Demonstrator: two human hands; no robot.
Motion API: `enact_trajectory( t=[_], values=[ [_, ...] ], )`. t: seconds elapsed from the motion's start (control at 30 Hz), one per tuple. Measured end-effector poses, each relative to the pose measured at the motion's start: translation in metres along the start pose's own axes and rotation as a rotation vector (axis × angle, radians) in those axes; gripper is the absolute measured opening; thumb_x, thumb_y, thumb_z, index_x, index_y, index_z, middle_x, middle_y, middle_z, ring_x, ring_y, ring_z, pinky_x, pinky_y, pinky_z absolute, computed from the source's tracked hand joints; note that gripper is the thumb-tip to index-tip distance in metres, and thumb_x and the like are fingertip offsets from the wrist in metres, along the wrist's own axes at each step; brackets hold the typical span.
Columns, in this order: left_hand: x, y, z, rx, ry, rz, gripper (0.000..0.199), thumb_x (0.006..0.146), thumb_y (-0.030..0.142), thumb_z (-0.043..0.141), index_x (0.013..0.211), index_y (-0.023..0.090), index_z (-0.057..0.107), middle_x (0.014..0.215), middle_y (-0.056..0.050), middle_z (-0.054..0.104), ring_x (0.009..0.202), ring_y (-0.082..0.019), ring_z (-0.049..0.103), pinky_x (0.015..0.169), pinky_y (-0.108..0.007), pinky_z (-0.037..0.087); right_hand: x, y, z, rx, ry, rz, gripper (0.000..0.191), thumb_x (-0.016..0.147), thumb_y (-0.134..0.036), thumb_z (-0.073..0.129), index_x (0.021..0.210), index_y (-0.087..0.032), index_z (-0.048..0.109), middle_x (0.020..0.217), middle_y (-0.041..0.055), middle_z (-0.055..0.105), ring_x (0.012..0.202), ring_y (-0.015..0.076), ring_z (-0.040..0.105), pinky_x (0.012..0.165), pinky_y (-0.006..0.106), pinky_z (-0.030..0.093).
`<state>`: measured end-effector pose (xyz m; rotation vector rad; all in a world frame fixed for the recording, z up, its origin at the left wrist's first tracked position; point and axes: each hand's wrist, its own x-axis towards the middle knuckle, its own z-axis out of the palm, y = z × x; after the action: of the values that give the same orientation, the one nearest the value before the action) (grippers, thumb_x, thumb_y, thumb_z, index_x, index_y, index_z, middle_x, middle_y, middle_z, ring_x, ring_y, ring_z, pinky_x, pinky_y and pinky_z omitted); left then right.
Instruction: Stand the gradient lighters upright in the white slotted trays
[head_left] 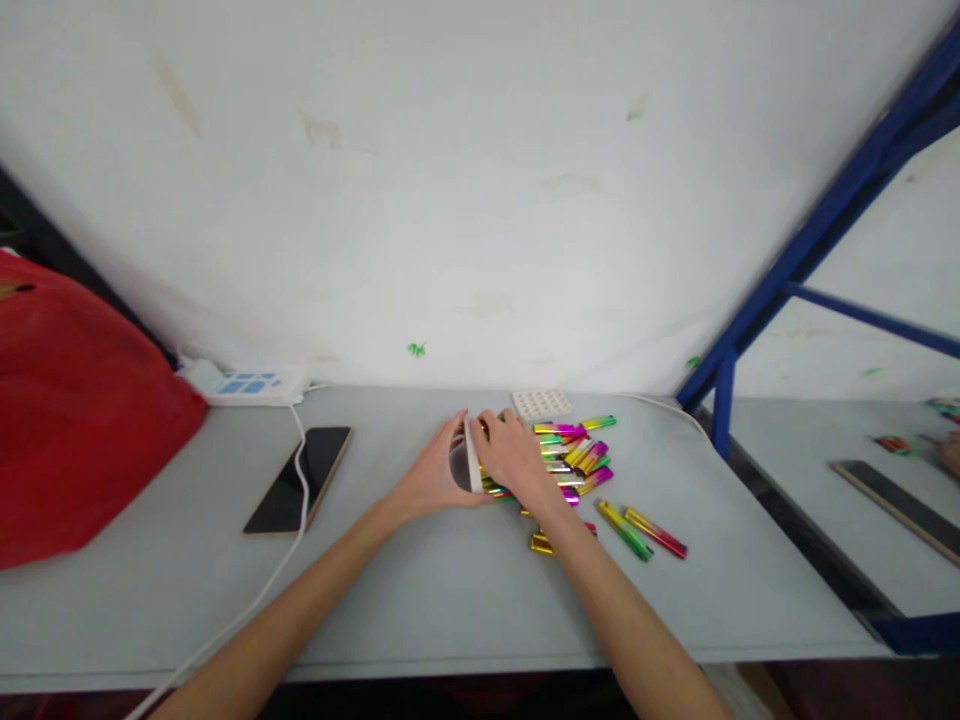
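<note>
My left hand (431, 475) is wrapped round a white tray (474, 458) stood on its edge, its thumb below and fingers above. Against the tray's right side, my right hand (510, 450) curls its fingers over a shiny gold lighter; its fingertips are partly hidden. Several metallic lighters (555, 467) in gold, green, purple and red lie in a bunch under and beside the right hand. A yellow-green lighter (625, 530) and a gold-red lighter (656, 533) lie apart on the right. Behind the bunch, a white tray with holes (541, 403) lies flat near the wall.
On the left are a dark phone (300, 480), a white cable (300, 470) crossing it, a power strip (255, 385) and a red bag (82, 420). A blue metal frame (795, 265) borders the grey table (420, 600) on the right; another phone (900, 505) lies beyond it.
</note>
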<state>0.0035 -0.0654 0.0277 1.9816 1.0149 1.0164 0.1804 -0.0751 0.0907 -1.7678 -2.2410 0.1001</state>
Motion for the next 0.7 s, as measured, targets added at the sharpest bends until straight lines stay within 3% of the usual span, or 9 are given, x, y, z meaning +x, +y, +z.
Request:
enact_trajectory(
  t=[0.1,0.27,0.43,0.57,0.7],
  values=[
    [0.003,-0.004,-0.002,0.034,-0.024,0.033,0.129,0.061,0.045,0.107,0.171,0.026,0.041,0.171,-0.022,0.050,0.158,-0.044,0.053,0.134,-0.066,0.044,0.002,0.013,-0.002,-0.002,0.002,0.092,0.042,0.121,-0.048,0.042,0.131,-0.023,0.074,0.125,0.0161,0.078,0.120,0.0309,0.071,0.102,0.042,0.053],
    [0.003,-0.003,-0.002,0.051,-0.049,0.065,0.131,0.063,0.046,0.106,0.173,0.026,0.037,0.167,-0.020,0.051,0.155,-0.043,0.056,0.132,-0.064,0.047,0.002,0.041,-0.003,0.022,0.043,0.101,0.037,0.120,-0.045,0.048,0.124,-0.019,0.074,0.122,0.0175,0.077,0.116,0.0314,0.073,0.100,0.039,0.052],
    [0.000,0.000,-0.004,0.092,-0.057,0.074,0.134,0.064,0.043,0.105,0.176,0.030,0.033,0.171,-0.019,0.049,0.158,-0.044,0.052,0.131,-0.065,0.047,-0.008,0.072,0.002,0.092,0.099,0.006,0.024,0.118,-0.030,0.050,0.113,-0.020,0.071,0.116,0.0128,0.077,0.114,0.0281,0.071,0.102,0.036,0.049],
    [-0.002,0.002,-0.006,0.122,-0.081,0.077,0.134,0.066,0.043,0.105,0.177,0.033,0.032,0.172,-0.018,0.048,0.158,-0.044,0.052,0.132,-0.065,0.045,-0.017,0.090,0.003,0.100,0.112,-0.051,0.025,0.117,-0.022,0.048,0.102,-0.021,0.069,0.110,0.0110,0.077,0.111,0.0270,0.070,0.102,0.036,0.048],
    [-0.003,0.005,-0.008,0.174,-0.077,0.077,0.130,0.067,0.046,0.104,0.176,0.029,0.035,0.170,-0.017,0.050,0.158,-0.043,0.052,0.135,-0.062,0.043,-0.020,0.097,-0.005,0.116,0.073,-0.062,0.027,0.115,-0.018,0.049,0.100,-0.021,0.070,0.108,0.0097,0.078,0.106,0.0250,0.071,0.097,0.035,0.049]
  ],
)
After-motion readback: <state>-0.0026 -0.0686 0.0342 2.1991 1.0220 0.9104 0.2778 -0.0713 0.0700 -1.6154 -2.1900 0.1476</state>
